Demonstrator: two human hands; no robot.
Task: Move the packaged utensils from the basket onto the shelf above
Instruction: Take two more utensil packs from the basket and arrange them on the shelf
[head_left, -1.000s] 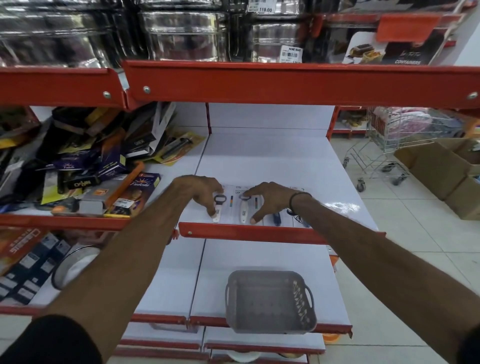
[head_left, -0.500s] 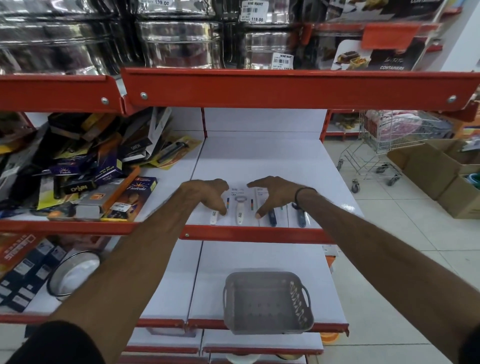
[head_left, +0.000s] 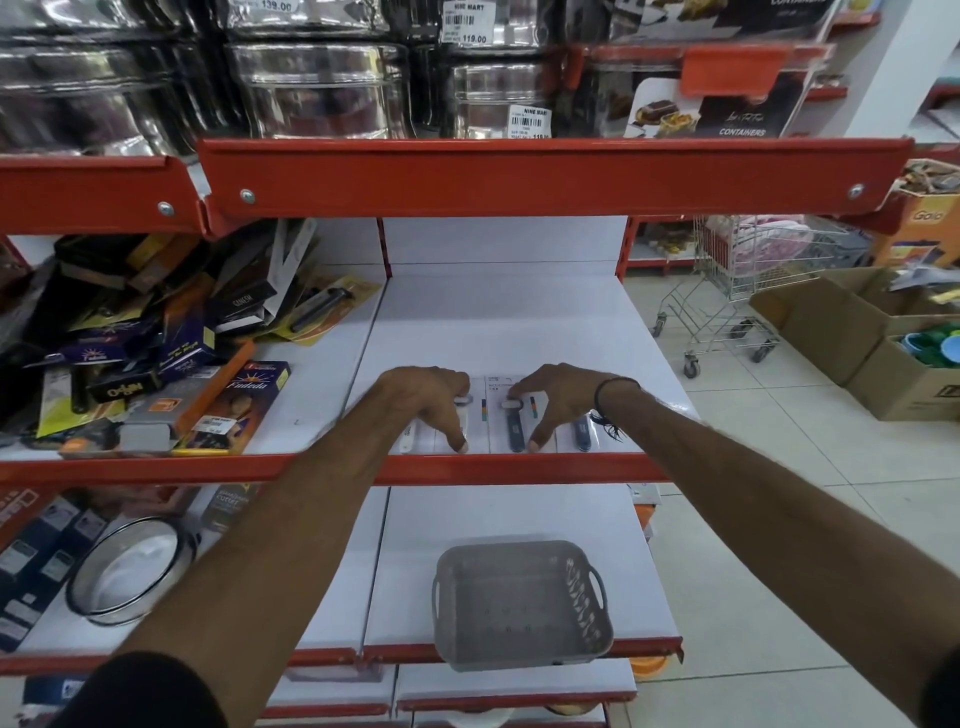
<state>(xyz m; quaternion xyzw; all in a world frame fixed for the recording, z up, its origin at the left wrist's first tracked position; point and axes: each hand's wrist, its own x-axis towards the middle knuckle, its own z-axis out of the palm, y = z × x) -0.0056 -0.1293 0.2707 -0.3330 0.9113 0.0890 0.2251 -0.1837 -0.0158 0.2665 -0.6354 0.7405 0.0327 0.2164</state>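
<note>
Left hand (head_left: 426, 400) and right hand (head_left: 550, 397) are covering most of the packaged utensils (head_left: 511, 415); card print too small to read. Steel tins (head_left: 317, 88) at 12 o'clock are blurring, cut off by top edge.

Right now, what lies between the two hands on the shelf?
In the head view, between the left hand and the right hand lies a strip of white packaged utensils card with a small coloured stripe, flat on the shelf.

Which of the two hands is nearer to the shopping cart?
Right. The right hand rests on the shelf toward the shopping cart; the left hand lies farther away, on the other side.
</note>
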